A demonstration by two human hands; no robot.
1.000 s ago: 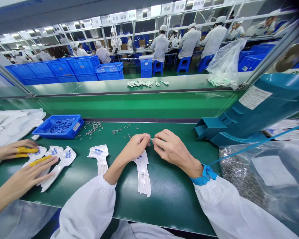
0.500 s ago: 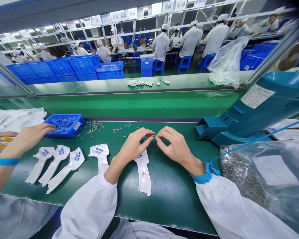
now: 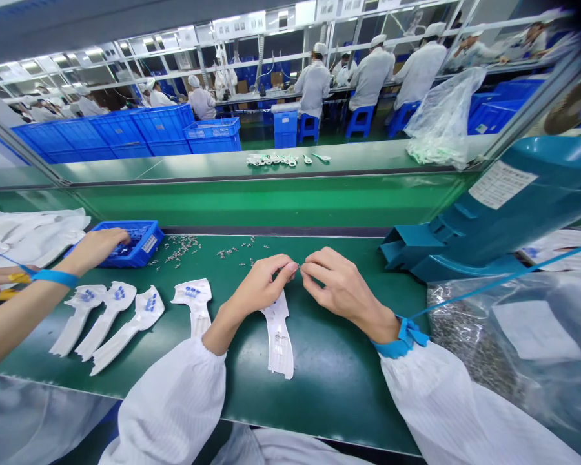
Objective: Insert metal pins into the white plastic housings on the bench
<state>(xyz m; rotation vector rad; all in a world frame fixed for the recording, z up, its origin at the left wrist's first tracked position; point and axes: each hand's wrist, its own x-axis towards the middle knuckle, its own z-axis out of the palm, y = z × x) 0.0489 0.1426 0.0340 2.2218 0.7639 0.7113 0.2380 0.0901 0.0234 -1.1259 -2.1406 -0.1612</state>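
My left hand point(image 3: 266, 282) is pinched closed above the upper end of a white plastic handle part point(image 3: 279, 336) with blue pieces on it. Facing it, my right hand point(image 3: 336, 284) has thumb and forefinger pressed together, its fingertips close to those of my left hand. Whatever the fingertips hold is too small to make out. Another white part point(image 3: 193, 297) lies left of my left wrist, and several more point(image 3: 148, 313) lie farther left. Small metal pieces point(image 3: 181, 248) are scattered behind my left hand.
At the left a co-worker's hand point(image 3: 94, 248) reaches into a blue bin point(image 3: 140, 258). A teal machine point(image 3: 503, 206) stands at the right, with a clear bag of metal pieces point(image 3: 469, 329) before it. A raised green shelf point(image 3: 184, 169) runs behind.
My fingertips have shifted slightly, and my right hand's fingers have drawn closer together. The co-worker's hand has moved right, deeper into the blue bin.
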